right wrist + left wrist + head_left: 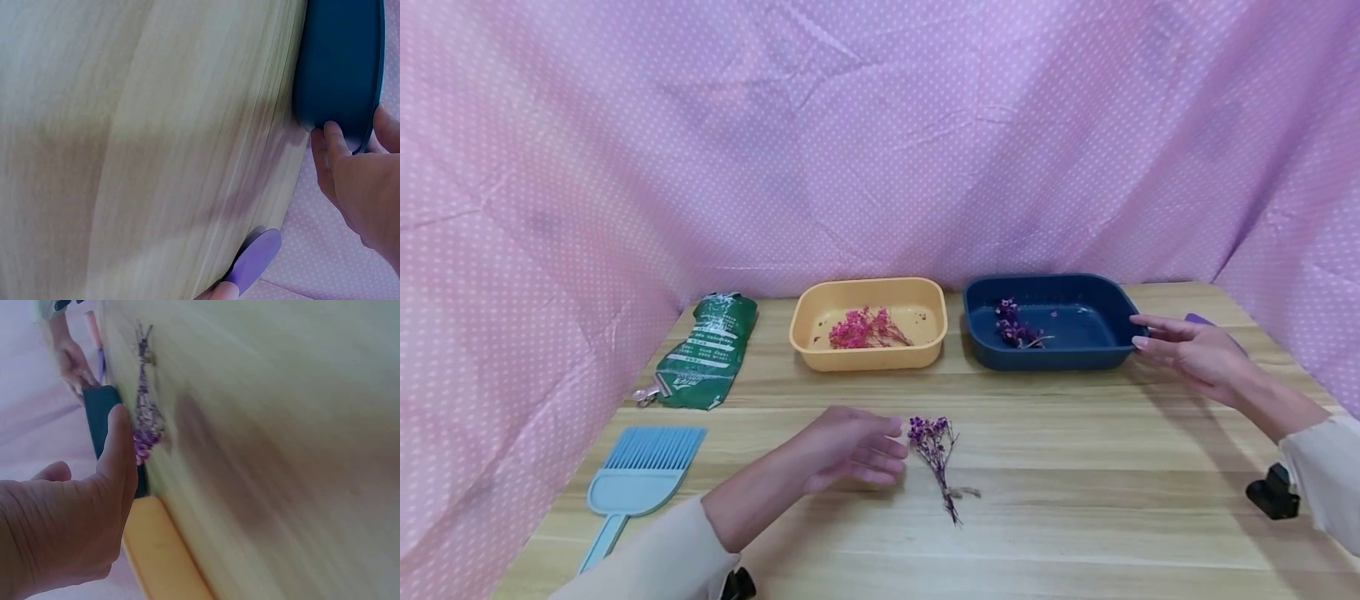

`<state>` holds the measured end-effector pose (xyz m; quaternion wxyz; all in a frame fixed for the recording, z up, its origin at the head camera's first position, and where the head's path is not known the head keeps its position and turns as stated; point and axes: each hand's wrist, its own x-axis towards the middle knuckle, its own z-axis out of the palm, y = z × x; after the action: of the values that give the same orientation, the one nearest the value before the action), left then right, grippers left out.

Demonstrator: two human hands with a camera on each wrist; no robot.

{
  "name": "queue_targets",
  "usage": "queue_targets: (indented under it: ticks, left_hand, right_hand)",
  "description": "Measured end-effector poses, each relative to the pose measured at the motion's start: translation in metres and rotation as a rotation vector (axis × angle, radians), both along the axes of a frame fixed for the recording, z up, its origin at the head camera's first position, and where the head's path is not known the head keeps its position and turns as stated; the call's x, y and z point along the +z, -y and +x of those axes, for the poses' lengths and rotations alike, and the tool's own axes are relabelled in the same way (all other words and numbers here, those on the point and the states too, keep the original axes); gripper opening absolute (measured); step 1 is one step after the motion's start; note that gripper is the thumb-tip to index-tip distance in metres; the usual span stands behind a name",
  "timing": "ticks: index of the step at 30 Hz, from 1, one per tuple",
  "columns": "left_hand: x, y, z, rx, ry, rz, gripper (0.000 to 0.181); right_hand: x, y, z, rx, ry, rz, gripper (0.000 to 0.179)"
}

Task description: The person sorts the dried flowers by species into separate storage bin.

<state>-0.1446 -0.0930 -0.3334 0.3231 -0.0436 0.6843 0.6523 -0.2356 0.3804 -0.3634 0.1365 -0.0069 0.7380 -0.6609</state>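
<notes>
My left hand (857,454) hovers over the table with its fingers extended and holds nothing. Just right of its fingertips lies a small bunch of purple dried flowers (931,446), its stems tied with twine and pointing toward me. In the left wrist view the same bunch (147,419) appears beyond my thumb. My right hand (1191,354) touches the right end of a dark blue rectangular tub (1045,360). The right wrist view shows its fingers (334,140) against the tub's end wall. Inside the tub lies another purple sprig (1015,327).
Left of the blue tub stands a yellow tub (868,360) holding pink dried flowers (865,327). A green bag (707,354) with a metal clip lies at the left, behind a light-blue brush (640,483). Near my right hand lies a purple oval-ended tool (256,259). Pink dotted cloth (880,150) surrounds the table.
</notes>
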Motion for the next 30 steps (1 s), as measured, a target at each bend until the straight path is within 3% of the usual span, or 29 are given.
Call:
queue_targets:
  ticks: [9, 14, 18, 20, 23, 26, 30]
  left_hand:
    - [-0.018, 0.010, 0.013, -0.054, 0.060, -0.023, 0.050]
    - [-0.029, 0.004, 0.017, -0.056, 0.060, -0.040, 0.042]
    - [-0.033, -0.004, 0.018, -0.045, 0.018, -0.075, 0.038]
    - [-0.034, -0.009, 0.017, -0.043, -0.038, -0.136, 0.037]
    - [-0.033, -0.018, 0.016, -0.058, -0.177, -0.301, 0.039]
    - [-0.032, -0.029, 0.014, -0.107, -0.362, -0.511, 0.049]
    - [-0.035, -0.043, 0.012, -0.216, -0.596, -0.834, 0.060]
  right_hand:
    - [-0.003, 0.000, 0.000, 0.005, 0.003, 0.037, 0.041]
    - [-0.002, -0.001, -0.001, 0.017, -0.008, 0.113, 0.065]
    - [0.000, -0.001, -0.002, 0.021, -0.014, 0.179, 0.071]
    - [0.000, -0.001, -0.002, 0.026, -0.014, 0.181, 0.071]
    - [0.000, -0.001, -0.002, 0.024, -0.011, 0.182, 0.072]
    - [0.000, -0.002, -0.002, 0.023, -0.012, 0.169, 0.072]
    - [0.000, -0.002, -0.002, 0.023, -0.013, 0.151, 0.072]
